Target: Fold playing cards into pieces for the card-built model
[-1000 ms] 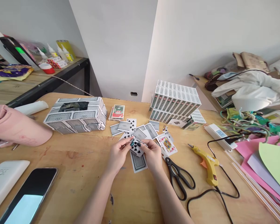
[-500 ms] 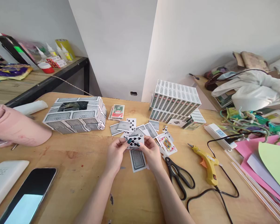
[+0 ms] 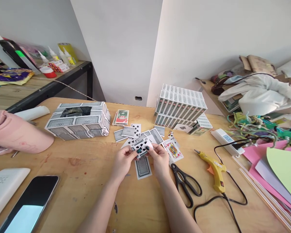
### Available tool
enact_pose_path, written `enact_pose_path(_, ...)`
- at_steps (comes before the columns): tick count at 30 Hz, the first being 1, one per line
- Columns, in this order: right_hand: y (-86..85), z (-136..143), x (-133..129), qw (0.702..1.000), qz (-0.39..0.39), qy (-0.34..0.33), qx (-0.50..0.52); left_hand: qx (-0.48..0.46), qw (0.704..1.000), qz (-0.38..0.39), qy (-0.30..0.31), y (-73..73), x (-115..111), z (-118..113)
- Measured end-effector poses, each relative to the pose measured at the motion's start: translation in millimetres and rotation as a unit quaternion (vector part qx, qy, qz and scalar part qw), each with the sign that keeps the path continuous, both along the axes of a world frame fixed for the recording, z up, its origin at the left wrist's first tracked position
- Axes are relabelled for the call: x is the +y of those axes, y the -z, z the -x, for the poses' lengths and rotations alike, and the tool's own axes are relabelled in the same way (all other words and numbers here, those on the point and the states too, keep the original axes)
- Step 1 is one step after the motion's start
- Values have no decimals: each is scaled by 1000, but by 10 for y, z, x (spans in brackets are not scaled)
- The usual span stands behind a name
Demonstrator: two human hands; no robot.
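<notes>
Both hands hold a playing card (image 3: pixel 142 146) with black spades, face up and slightly tilted, above the loose cards. My left hand (image 3: pixel 123 159) pinches its left end with thumb and fingers. At the other end, my right hand (image 3: pixel 160 158) grips it the same way. Directly below lies a face-down card (image 3: pixel 143 168) with a patterned grey back. Behind the hands spread several more cards, among them an eight of spades (image 3: pixel 137 130). To the right of my right hand is a red-suited face card (image 3: pixel 174 149). Whether more than one card is held I cannot tell.
Black-handled scissors (image 3: pixel 185 186) and a yellow glue gun (image 3: pixel 216 171) with its cord lie right. A box covered in cards (image 3: pixel 79 120) stands back left. Stacked card packs (image 3: pixel 181 105) stand behind. A phone (image 3: pixel 30 204) and pink roll (image 3: pixel 19 132) occupy the left side.
The held card has tilted, its right end now higher than its left. Both hands have shifted slightly with it, and more of the spade card lying behind the left hand shows.
</notes>
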State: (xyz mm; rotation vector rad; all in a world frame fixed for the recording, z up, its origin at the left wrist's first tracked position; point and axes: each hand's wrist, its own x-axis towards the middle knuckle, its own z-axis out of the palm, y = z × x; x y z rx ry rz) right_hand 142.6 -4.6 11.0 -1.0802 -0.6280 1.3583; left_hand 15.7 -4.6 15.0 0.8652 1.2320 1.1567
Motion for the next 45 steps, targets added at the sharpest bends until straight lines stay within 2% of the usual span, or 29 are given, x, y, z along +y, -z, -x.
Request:
enact_pose_path(3, 25, 33, -3, 999, -6, 4, 53, -13, 999, 2, -32, 45, -11, -52)
enact_pose_path(5, 22, 42, -2, 998, -9, 13, 62, -4, 999, -8, -32, 58, -27, -71)
enact_pose_path(9, -16, 25, -4, 1000, -5, 31, 4, 47, 995, -87, 16, 25, -89, -81)
enact_pose_path(12, -30, 24, -18, 1000, -12, 5, -10, 116, 981, -153, 36, 3, -135, -98)
enact_pose_path(16, -30, 64, -37, 999, -7, -37, -24, 217, 956, -193, -43, 37, -147, -131)
enact_pose_path(19, -38, 90, -38, 998, 1, -42, -36, 252, 941, -209, -86, 78, -136, -145)
enact_pose_path(27, -49, 89, -49, 997, 14, -64, -30, 237, 939, -216, -120, 96, -125, -166)
enact_pose_path(34, -56, 152, -81, 996, 9, -74, -52, 188, 954, -155, -173, 83, -104, -179)
enact_pose_path(40, -95, 180, -105, 997, -3, -66, -45, 119, 975, -119, -145, 82, -110, -152)
enact_pose_path(45, -96, 147, -113, 998, -26, -57, -29, 97, 983, -111, -108, 98, -102, -118)
